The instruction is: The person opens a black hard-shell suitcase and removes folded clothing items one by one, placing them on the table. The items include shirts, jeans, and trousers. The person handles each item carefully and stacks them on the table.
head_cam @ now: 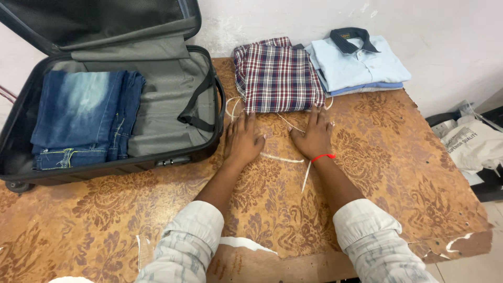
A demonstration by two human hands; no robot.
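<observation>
Both hands lie flat, palms down, on the bench (398,157), a brown top with a floral pattern and a chipped near edge. The left hand (243,140) rests with its fingers spread apart and empty, its fingertips just short of the near edge of the folded plaid shirt (277,76). The right hand (314,137) is likewise open and holds nothing; its fingertips touch or almost touch that same near edge, and a red band (323,156) circles its wrist. Both forearms come out of rolled pale checked sleeves.

The plaid shirt, checked in red, navy and white, lies at the far side of the bench against the wall. Just right of the plaid shirt, touching it, is a stack of folded light blue shirts (359,65), the top one with a dark collar. Left of the plaid shirt stands an open black suitcase (173,105) with grey lining, its lid propped against the wall; folded blue jeans (86,118) fill the half of it farthest from the plaid shirt. Far right of the plaid shirt, off the bench, sits a white bag (474,144)
</observation>
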